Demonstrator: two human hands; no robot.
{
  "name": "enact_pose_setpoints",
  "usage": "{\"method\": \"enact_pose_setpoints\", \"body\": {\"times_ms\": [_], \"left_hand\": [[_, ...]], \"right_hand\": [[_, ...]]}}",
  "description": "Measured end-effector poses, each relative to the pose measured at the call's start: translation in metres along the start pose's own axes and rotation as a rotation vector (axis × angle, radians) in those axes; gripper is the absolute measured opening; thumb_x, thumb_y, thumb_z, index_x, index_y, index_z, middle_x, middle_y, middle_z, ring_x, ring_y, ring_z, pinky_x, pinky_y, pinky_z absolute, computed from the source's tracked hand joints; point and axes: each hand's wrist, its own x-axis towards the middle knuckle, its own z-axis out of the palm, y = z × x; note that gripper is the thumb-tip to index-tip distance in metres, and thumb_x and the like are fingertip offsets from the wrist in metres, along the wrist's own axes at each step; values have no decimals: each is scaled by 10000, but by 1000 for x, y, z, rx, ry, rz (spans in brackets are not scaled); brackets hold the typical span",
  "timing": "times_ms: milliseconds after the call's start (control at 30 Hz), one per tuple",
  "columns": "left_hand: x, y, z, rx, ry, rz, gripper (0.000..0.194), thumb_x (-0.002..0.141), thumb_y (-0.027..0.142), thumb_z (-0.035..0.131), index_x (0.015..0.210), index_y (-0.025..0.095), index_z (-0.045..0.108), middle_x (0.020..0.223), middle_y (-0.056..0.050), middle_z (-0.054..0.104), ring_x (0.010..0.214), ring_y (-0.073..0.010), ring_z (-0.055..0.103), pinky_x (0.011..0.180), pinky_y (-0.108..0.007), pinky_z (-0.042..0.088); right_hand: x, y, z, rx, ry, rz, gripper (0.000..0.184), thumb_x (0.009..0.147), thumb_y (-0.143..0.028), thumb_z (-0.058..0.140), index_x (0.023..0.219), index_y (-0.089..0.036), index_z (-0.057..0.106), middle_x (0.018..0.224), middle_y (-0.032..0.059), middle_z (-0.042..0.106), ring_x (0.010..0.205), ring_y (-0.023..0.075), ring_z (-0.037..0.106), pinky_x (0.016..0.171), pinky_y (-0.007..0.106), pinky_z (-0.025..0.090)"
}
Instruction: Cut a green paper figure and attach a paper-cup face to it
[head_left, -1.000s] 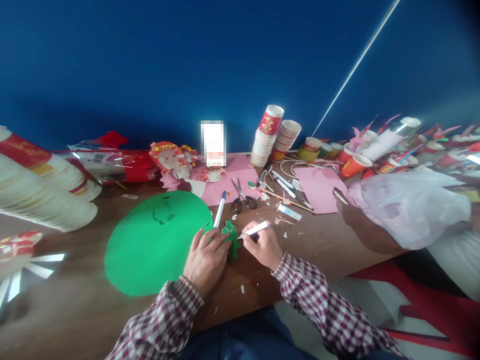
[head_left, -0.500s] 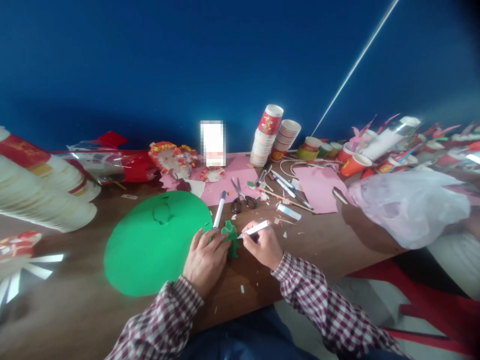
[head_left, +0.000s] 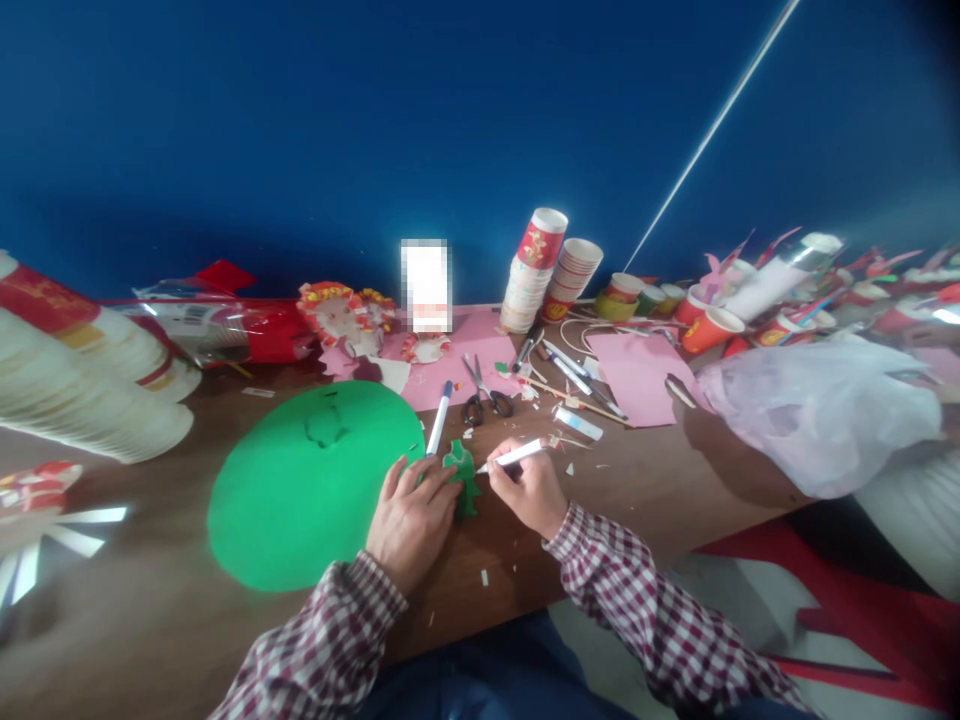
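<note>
My left hand [head_left: 411, 515] lies flat with fingers stretched, its fingertips on the left edge of a small green paper cutout [head_left: 463, 462]. White lines show near the top of the cutout. My right hand [head_left: 527, 488] is closed around a white marker [head_left: 516, 456], whose tip points left, just beside the cutout's right edge. Whether the tip touches anything is too small to tell. A large round green sheet [head_left: 300, 500] spreads on the table to the left of my left hand. Just beyond my left fingertips lies a marker with a blue cap [head_left: 439, 418].
Black-handled scissors [head_left: 487, 398], several pens [head_left: 570, 368] and a glue stick [head_left: 579, 423] lie beyond my hands. Stacked paper cups [head_left: 525, 290] stand by the wall, more cups [head_left: 97, 390] at left. A plastic bag [head_left: 817, 410] sits at right near pink paper [head_left: 637, 375].
My right hand has shifted slightly to the right with the marker, its tip now a little farther from the cutout. My left hand has not visibly moved.
</note>
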Motion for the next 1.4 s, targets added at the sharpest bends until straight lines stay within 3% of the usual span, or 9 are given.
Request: {"method": "enact_pose_setpoints", "body": {"times_ms": [600, 1200, 1400], "left_hand": [[0, 1, 0, -10, -11, -12, 210, 867, 188, 458, 983, 226, 629, 1104, 4, 654, 1122, -255, 484, 1017, -511, 283], [-1, 0, 1, 2, -3, -3, 196, 863, 191, 474, 974, 229, 630, 1096, 9, 657, 1117, -251, 489, 1016, -509, 286], [-1, 0, 1, -6, 6, -1, 203, 861, 191, 474, 986, 237, 628, 1096, 5, 658, 1114, -252, 490, 1015, -503, 284]], "right_hand": [[1, -3, 0, -95, -45, -43, 157, 838, -278, 527, 727, -182, 587, 598, -8, 638, 505, 117, 557, 593, 232, 415], [1, -1, 2, -66, -39, -19, 125, 826, -256, 535, 740, -180, 585, 602, 1, 633, 514, 121, 548, 528, 222, 400], [1, 1, 1, 35, -18, 14, 134, 830, -247, 515, 723, -174, 550, 545, -19, 546, 460, 103, 485, 472, 211, 370]]}}
